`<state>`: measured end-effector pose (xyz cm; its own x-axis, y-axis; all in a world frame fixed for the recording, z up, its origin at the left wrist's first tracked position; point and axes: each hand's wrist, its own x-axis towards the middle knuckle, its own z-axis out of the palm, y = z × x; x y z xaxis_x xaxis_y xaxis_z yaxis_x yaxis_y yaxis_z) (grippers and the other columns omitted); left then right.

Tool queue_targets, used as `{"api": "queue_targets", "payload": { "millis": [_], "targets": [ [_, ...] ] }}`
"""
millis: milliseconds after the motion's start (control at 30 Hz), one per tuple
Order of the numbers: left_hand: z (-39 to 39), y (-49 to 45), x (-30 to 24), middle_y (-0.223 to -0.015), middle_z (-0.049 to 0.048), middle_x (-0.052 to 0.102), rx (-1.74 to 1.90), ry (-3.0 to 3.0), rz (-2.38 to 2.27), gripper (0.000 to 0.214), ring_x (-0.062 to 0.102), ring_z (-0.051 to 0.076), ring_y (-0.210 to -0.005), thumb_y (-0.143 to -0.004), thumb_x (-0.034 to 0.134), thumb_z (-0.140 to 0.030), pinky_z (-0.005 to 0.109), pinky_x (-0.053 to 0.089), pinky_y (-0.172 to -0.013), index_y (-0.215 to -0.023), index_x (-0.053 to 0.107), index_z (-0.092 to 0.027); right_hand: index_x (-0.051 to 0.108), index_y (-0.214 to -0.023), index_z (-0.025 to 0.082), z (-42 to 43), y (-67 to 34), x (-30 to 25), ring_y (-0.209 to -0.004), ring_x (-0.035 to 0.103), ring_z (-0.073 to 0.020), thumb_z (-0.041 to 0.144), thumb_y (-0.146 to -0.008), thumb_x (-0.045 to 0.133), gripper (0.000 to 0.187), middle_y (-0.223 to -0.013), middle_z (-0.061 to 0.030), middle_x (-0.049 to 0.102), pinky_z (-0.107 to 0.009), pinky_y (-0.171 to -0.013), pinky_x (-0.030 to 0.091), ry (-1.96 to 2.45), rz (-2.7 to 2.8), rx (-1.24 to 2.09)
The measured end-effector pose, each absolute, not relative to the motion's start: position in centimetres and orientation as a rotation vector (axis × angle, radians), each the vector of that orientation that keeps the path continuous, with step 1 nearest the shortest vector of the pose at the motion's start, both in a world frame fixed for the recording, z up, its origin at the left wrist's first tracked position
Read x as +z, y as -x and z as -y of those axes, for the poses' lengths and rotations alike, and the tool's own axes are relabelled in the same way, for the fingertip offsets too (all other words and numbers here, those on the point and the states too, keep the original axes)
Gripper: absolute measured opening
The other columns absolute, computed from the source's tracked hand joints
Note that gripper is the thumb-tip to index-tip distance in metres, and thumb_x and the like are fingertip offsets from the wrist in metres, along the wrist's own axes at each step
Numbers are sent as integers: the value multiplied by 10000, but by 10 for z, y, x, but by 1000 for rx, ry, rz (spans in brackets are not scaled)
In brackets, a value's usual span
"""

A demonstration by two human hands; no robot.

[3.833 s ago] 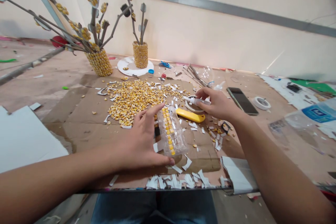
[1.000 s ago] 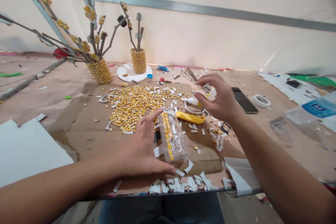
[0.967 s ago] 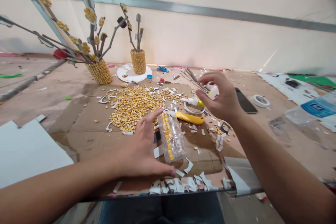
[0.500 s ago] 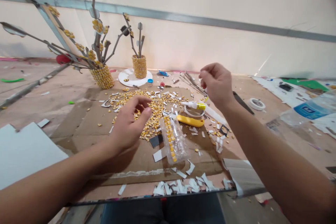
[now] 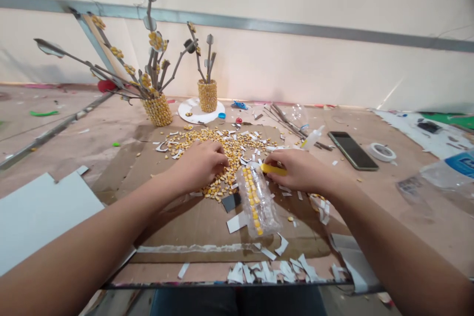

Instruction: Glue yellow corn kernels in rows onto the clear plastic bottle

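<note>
My left hand (image 5: 202, 165) is over the pile of corn kernels (image 5: 237, 150), fingers curled and tips low among the kernels. What is between them, if anything, is hidden. My right hand (image 5: 294, 168) has its fingers curled around a yellow plastic tool (image 5: 272, 169), its right part covered by the hand. Behind that hand a white glue bottle (image 5: 313, 138) shows its tip, angled up to the right. Between my hands a clear plastic tube (image 5: 266, 207) lies on the cardboard (image 5: 185, 229), with rows of kernels stuck along its left side.
Two kernel-covered pots (image 5: 157, 110) with twigs stand at the back, one on a white disc (image 5: 185, 108). A phone (image 5: 353, 150), a tape roll (image 5: 381, 152) and a plastic bottle (image 5: 461, 168) lie to the right. Paper scraps (image 5: 270, 272) line the front edge.
My right hand has come down from the air onto the yellow tool. My left hand's fingers have curled in over the kernels. The view has shifted a little.
</note>
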<state>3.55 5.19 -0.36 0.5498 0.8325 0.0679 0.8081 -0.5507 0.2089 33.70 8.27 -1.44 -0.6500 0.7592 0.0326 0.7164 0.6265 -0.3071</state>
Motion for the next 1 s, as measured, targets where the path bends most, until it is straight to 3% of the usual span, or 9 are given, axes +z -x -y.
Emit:
{"api": "queue_targets", "payload": {
  "millis": [200,467,700,1000],
  "targets": [
    [-57,-36,-11,-1101,112,753,279,-2644,-1396,252,665,286,-1023,-1006,592,-204,457,508,-926,-1074,833,-227,725,-974,241,-85,-344,-18,-745,682,-232,282,-869,675,122,-869,-59,771,-340,-671,453,1243,2606,315],
    [-60,-41,-15,-1295,102,693,220,-2737,-1329,356,604,352,-1224,-924,632,-107,559,441,-1040,-1122,843,-316,700,-946,230,-87,-354,-22,-758,692,-238,304,-882,646,111,-909,-72,770,-345,-677,456,1244,2505,263],
    [-54,-46,-13,-1357,115,667,158,-2895,-1308,374,568,357,-1252,-886,669,-101,539,411,-1037,-1147,839,-308,706,-1005,231,-88,-361,-23,-760,663,-240,320,-894,649,154,-891,-62,737,-362,-700,463,1245,2448,241],
    [-53,-39,-16,-1377,126,677,232,-2991,-1310,187,560,361,-1210,-987,705,-284,513,389,-980,-1066,872,-309,722,-1018,213,-85,-364,-22,-780,668,-227,319,-913,635,172,-910,-70,743,-363,-726,469,1189,2408,255]
  ]
}}
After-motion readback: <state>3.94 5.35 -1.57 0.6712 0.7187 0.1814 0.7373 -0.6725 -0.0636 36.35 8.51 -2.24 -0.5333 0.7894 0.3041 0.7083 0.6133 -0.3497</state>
